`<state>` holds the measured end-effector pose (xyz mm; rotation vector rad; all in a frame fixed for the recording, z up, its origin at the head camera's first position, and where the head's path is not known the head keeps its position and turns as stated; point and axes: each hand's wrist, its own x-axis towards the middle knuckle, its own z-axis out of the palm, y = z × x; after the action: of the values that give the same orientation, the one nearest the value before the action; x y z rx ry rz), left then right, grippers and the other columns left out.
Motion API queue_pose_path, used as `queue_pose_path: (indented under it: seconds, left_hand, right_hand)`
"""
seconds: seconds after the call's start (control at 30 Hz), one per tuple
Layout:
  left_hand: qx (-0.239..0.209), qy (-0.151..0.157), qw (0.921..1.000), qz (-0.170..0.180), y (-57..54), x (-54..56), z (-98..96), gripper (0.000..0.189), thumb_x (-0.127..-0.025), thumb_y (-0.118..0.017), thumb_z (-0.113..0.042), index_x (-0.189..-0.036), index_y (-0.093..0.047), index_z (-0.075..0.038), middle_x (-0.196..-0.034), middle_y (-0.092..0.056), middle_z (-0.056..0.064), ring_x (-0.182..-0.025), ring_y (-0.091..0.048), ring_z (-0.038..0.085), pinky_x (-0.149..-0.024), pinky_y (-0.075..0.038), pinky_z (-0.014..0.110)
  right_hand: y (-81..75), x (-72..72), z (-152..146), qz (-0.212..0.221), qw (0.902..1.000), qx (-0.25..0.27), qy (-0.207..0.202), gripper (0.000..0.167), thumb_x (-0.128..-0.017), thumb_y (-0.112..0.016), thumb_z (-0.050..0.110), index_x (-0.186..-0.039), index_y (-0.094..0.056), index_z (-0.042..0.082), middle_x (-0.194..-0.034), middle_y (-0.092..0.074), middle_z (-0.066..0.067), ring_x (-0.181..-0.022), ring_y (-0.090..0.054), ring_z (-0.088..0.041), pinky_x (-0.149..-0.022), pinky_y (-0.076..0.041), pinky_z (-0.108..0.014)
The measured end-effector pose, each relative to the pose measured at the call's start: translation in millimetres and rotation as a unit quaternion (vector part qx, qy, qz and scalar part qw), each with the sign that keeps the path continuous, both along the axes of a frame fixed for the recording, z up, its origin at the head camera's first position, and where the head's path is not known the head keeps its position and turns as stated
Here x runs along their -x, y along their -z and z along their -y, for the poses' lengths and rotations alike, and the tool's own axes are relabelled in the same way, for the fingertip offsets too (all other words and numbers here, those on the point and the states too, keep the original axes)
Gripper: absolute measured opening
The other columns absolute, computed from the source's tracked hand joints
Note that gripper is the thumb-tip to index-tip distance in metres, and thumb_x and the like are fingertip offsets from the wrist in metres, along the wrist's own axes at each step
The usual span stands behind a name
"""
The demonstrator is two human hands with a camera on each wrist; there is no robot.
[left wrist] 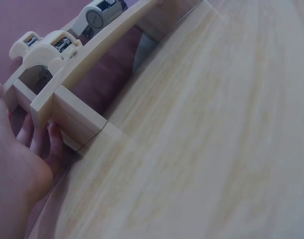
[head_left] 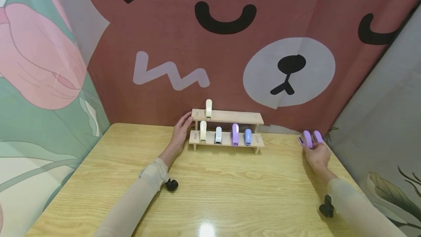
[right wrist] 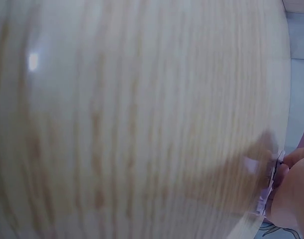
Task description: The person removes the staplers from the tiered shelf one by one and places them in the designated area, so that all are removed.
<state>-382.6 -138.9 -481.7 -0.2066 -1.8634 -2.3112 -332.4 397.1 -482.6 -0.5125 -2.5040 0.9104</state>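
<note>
A two-tier wooden rack (head_left: 227,116) stands at the back of the table. My left hand (head_left: 180,132) touches its left end; in the left wrist view the fingers (left wrist: 38,139) rest against the end of the lower shelf. A cream stapler (head_left: 208,109) stands on the upper shelf. Along the lower shelf stand another cream stapler (head_left: 203,131), a white one (head_left: 218,135), a purple one (head_left: 235,134) and a blue one (head_left: 248,137). Far right, my right hand (head_left: 318,155) pinches a purple stapler (head_left: 307,139), beside a second purple stapler (head_left: 317,136). The fingertips are partly hidden.
The wooden table (head_left: 230,189) ends at a reddish-brown curtain (head_left: 158,101) with a bear print behind the rack. A green floral curtain (head_left: 72,127) hangs at the left and a grey one (head_left: 378,127) at the right, close to my right hand.
</note>
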Motion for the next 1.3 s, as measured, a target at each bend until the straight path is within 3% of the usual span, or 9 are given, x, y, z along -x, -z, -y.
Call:
queue_pose_path:
  seconds: [0.2, 0.37, 0.47, 0.57, 0.83, 1.0, 1.17, 1.3]
  left_hand:
    - [-0.009, 0.017, 0.9998, 0.003, -1.1, -0.2, 1.3, 0.051, -0.105, -0.058, -0.036, -0.152, -0.05, -0.017, -0.143, -0.055, 0.012, -0.125, -0.055, 0.038, -0.106, -0.038, 0.055]
    - [-0.007, 0.026, 0.9996, 0.001, -15.3, -13.1, 0.9, 0.05, -0.107, -0.057, -0.03, -0.152, -0.049, -0.011, -0.141, -0.056, 0.014, -0.126, -0.054, 0.043, -0.107, -0.036, 0.058]
    - [-0.003, 0.023, 0.9997, -0.001, -22.4, -20.6, 0.0, 0.05, -0.107, -0.056, -0.028, -0.152, -0.048, -0.008, -0.14, -0.057, 0.014, -0.123, -0.056, 0.04, -0.107, -0.036, 0.059]
    - [-0.003, 0.021, 0.9998, -0.002, -22.9, -21.6, -0.6, 0.05, -0.107, -0.056, -0.028, -0.152, -0.048, -0.007, -0.14, -0.058, 0.014, -0.119, -0.059, 0.035, -0.107, -0.037, 0.058]
    - [0.005, 0.004, 1.0, -0.001, 3.4, -2.2, 1.2, 0.053, -0.102, -0.06, -0.046, -0.15, -0.053, -0.023, -0.142, -0.056, 0.008, -0.123, -0.057, 0.033, -0.102, -0.042, 0.05]
    - [0.0, -0.006, 1.0, -0.003, 3.1, -0.6, 0.6, 0.052, -0.101, -0.062, -0.047, -0.147, -0.056, -0.024, -0.139, -0.059, 0.005, -0.118, -0.06, 0.029, -0.098, -0.044, 0.046]
    - [-0.011, -0.005, 0.9999, -0.004, 3.2, 2.0, -0.1, 0.051, -0.099, -0.063, -0.049, -0.145, -0.058, -0.027, -0.136, -0.06, 0.004, -0.117, -0.061, 0.027, -0.096, -0.046, 0.046]
    - [-0.014, -0.001, 0.9999, -0.003, 3.1, 2.4, -0.3, 0.051, -0.099, -0.063, -0.05, -0.145, -0.058, -0.028, -0.137, -0.06, 0.003, -0.118, -0.06, 0.027, -0.096, -0.046, 0.048]
  right_hand:
    - [1.8, -2.7, 0, 0.012, 0.9999, -0.006, -0.01, 0.039, -0.092, -0.071, 0.021, -0.103, -0.068, -0.017, -0.097, -0.068, -0.032, -0.092, -0.06, -0.048, -0.084, -0.044, -0.058]
    - [1.8, -6.4, 1, 0.016, 0.9997, -0.003, -0.017, 0.04, -0.089, -0.071, 0.015, -0.11, -0.066, -0.018, -0.102, -0.066, -0.034, -0.095, -0.059, -0.05, -0.087, -0.044, -0.059]
    - [1.1, -9.1, 2, 0.024, 0.9996, 0.005, -0.015, 0.045, -0.088, -0.07, 0.015, -0.118, -0.063, -0.018, -0.109, -0.064, -0.036, -0.097, -0.058, -0.05, -0.088, -0.044, -0.06]
    - [-0.1, -12.3, 3, 0.028, 0.9995, 0.01, -0.013, 0.049, -0.088, -0.07, 0.014, -0.123, -0.06, -0.019, -0.11, -0.063, -0.036, -0.097, -0.058, -0.048, -0.086, -0.045, -0.058]
    - [-8.5, -20.5, 10, 0.011, 0.9997, 0.008, -0.018, 0.043, -0.09, -0.07, 0.018, -0.116, -0.06, -0.016, -0.096, -0.064, -0.029, -0.09, -0.059, -0.044, -0.073, -0.046, -0.047]
    - [-17.2, -23.0, 17, -0.008, 0.9995, 0.005, -0.031, 0.038, -0.092, -0.072, 0.018, -0.113, -0.064, -0.012, -0.099, -0.068, -0.027, -0.085, -0.063, -0.037, -0.069, -0.047, -0.037]
    - [-26.4, -24.1, 26, -0.029, 0.9979, 0.022, -0.053, 0.032, -0.091, -0.073, 0.012, -0.112, -0.066, -0.011, -0.091, -0.07, -0.021, -0.062, -0.062, -0.014, -0.054, -0.048, -0.021]
    - [-33.3, -26.6, 38, -0.034, 0.997, 0.036, -0.06, 0.027, -0.09, -0.072, 0.01, -0.108, -0.067, -0.009, -0.085, -0.069, -0.015, -0.057, -0.056, -0.003, -0.051, -0.046, -0.017]
